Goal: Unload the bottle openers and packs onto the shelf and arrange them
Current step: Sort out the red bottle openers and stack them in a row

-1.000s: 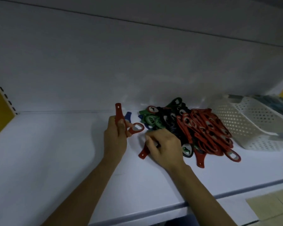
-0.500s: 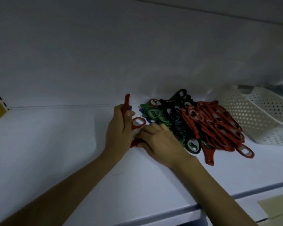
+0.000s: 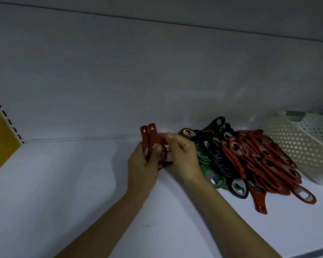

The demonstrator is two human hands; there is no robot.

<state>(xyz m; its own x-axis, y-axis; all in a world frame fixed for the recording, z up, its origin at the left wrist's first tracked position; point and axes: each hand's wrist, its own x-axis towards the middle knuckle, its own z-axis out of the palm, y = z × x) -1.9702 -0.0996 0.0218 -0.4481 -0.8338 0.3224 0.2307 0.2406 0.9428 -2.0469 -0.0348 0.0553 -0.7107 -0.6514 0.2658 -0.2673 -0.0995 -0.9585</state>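
A heap of bottle openers [image 3: 250, 159] in red, black and green lies on the white shelf [image 3: 63, 192], right of centre. My left hand [image 3: 144, 162] grips two red openers [image 3: 149, 138] upright, handles pointing up, just left of the heap. My right hand [image 3: 183, 155] is beside them, its fingertips touching the red openers near their heads; its fingers are curled, and what they pinch is blurred.
A white perforated basket [image 3: 296, 146] lies tilted at the right, against the heap. The grey back wall [image 3: 157, 81] stands behind. A yellow upright with slots [image 3: 2, 135] bounds the shelf at the left. The shelf's front edge [image 3: 315, 252] runs along the bottom right.
My right hand picked a red opener from the shelf and brought it up beside the one in my left hand, which now holds two. The view shifted slightly.
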